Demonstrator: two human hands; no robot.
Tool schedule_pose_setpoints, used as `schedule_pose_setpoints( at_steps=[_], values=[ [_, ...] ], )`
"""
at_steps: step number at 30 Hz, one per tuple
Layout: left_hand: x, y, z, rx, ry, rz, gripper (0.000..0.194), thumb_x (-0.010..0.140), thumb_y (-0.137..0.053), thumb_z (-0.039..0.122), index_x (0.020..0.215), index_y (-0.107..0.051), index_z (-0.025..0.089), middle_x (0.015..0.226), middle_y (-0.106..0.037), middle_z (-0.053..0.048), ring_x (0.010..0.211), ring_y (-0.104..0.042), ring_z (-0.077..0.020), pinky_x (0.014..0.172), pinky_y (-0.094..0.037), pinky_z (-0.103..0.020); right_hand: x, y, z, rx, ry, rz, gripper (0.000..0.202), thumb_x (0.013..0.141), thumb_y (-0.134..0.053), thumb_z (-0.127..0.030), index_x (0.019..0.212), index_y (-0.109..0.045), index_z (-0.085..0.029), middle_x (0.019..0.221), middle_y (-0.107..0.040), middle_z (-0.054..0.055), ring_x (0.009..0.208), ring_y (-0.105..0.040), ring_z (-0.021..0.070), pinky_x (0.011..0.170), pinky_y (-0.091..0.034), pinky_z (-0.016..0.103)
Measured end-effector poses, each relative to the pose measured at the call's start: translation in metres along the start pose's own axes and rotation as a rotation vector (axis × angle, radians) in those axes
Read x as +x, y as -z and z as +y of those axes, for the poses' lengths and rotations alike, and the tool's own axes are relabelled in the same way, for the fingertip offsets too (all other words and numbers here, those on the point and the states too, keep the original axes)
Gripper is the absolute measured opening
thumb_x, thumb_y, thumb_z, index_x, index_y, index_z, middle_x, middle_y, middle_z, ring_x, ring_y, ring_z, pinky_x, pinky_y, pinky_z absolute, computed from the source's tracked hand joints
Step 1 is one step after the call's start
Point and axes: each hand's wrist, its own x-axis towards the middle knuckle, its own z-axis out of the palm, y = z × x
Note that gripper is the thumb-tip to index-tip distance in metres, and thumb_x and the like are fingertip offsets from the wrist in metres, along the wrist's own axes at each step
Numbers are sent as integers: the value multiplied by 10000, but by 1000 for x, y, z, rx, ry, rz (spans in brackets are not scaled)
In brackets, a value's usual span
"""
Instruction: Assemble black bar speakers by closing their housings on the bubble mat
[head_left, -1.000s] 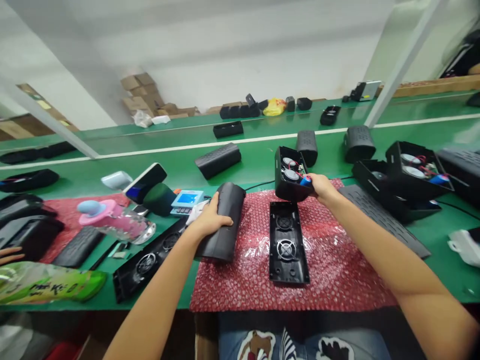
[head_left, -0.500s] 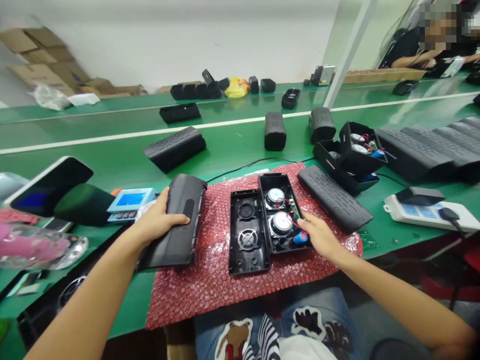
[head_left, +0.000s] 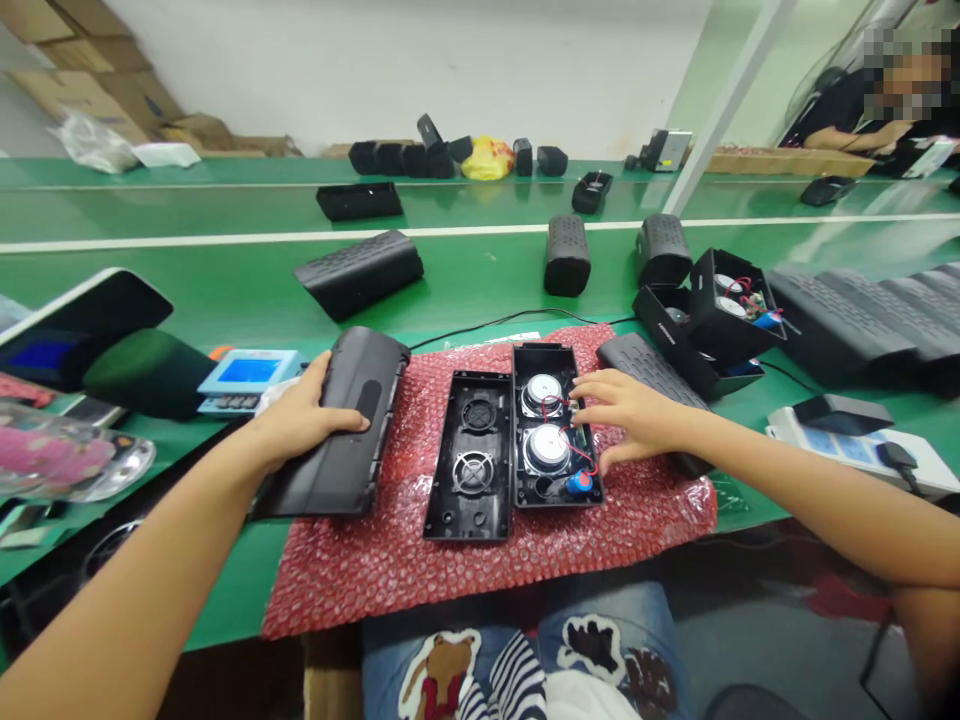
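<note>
My left hand (head_left: 304,420) is closed round a black speaker casing (head_left: 346,450), thumb on its upper face, at the left edge of the red bubble wrap. On the wrap lies an open speaker housing (head_left: 559,497) with two round speaker drivers (head_left: 545,448), red wires and a blue cylindrical part (head_left: 579,482). A black cover with two round grilles (head_left: 469,505) lies just left of it. My right hand (head_left: 641,412) reaches over the housing's right edge, fingers spread near the small circuit board; whether the fingertips touch it I cannot tell.
Red bubble wrap (head_left: 352,580) covers the front of the green bench. A perforated black cover (head_left: 649,365) lies behind my right hand. Further right are open speaker units (head_left: 731,325) and a white power strip (head_left: 922,470). At left stand a blue meter (head_left: 251,372) and a phone (head_left: 90,315).
My right hand has let go of the housing's right edge and moved up and over it, fingers spreading. The open housing and grille cover now sit slightly further left in view. My left hand keeps its hold.
</note>
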Motion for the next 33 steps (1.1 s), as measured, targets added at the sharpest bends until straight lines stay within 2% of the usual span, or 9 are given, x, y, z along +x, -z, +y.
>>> schedule_pose_setpoints(
  at_steps=[2, 4, 9, 13, 16, 21, 24, 28, 33],
  values=[
    [-2, 1, 3, -80, 57, -39, 1126, 637, -700, 432, 1566, -111, 188, 1514, -394, -164, 1232, -542, -340, 1010, -462, -424, 12, -2, 6, 0, 121, -15, 542, 822, -617, -657, 971, -698, -142, 1098, -641, 172, 1095, -568, 315, 960, -408, 505],
    [-4, 1, 7, -118, 72, -46, 1148, 615, -708, 403, 1567, -108, 175, 1525, -372, -164, 1281, -493, -348, 1057, -418, -429, 21, -4, 7, 63, 147, -21, 541, 815, -608, -682, 898, -690, -153, 1021, -662, 140, 1011, -593, 281, 940, -384, 475],
    [-5, 1, 9, -141, 73, -40, 1179, 586, -718, 378, 1568, -107, 150, 1520, -379, -172, 1287, -480, -346, 1066, -402, -432, 31, -11, 4, 277, 85, -26, 584, 735, -634, -757, 781, -636, -175, 866, -675, 66, 921, -595, 232, 1027, -237, 468],
    [-7, 1, 8, -152, 91, -38, 1176, 594, -717, 365, 1573, -98, 166, 1526, -374, -169, 1295, -473, -347, 1071, -396, -444, 35, -22, -3, 388, 15, 2, 635, 674, -653, -795, 711, -551, -169, 759, -604, 15, 802, -557, 185, 967, -223, 426],
    [-8, 2, 8, -184, 90, -50, 1197, 570, -727, 354, 1573, -99, 172, 1518, -389, -159, 1278, -490, -344, 1054, -419, -446, 37, -32, -7, 380, 7, 45, 656, 670, -645, -807, 698, -511, -166, 744, -543, 3, 767, -515, 170, 861, -237, 366],
    [-7, 1, 6, -188, 106, -35, 1205, 538, -754, 350, 1568, -140, 233, 1503, -420, -125, 1245, -524, -342, 1017, -459, -457, 40, -38, -10, 328, 74, 121, 626, 718, -647, -762, 666, -472, -163, 685, -475, -15, 709, -454, 152, 734, -195, 312],
    [-7, 0, 6, -174, 108, -23, 1210, 542, -764, 341, 1570, -137, 222, 1519, -398, -138, 1277, -501, -345, 1043, -441, -446, 43, -35, -12, 325, 98, 117, 627, 738, -639, -750, 640, -437, -165, 643, -441, -31, 673, -426, 139, 706, -174, 308],
    [-8, 0, 6, -187, 93, -37, 1210, 556, -758, 327, 1573, -111, 226, 1528, -387, -143, 1302, -478, -348, 1051, -432, -453, 42, -32, -13, 318, 71, 51, 612, 777, -605, -743, 659, -448, -163, 677, -468, -14, 710, -441, 155, 708, -178, 310],
    [-8, 0, 9, -186, 84, -43, 1222, 550, -754, 330, 1573, -99, 197, 1521, -389, -165, 1297, -480, -350, 1043, -435, -454, 42, -33, -13, 315, 83, 68, 639, 772, -584, -767, 632, -432, -162, 650, -456, -19, 686, -433, 147, 700, -181, 309]
  ],
)
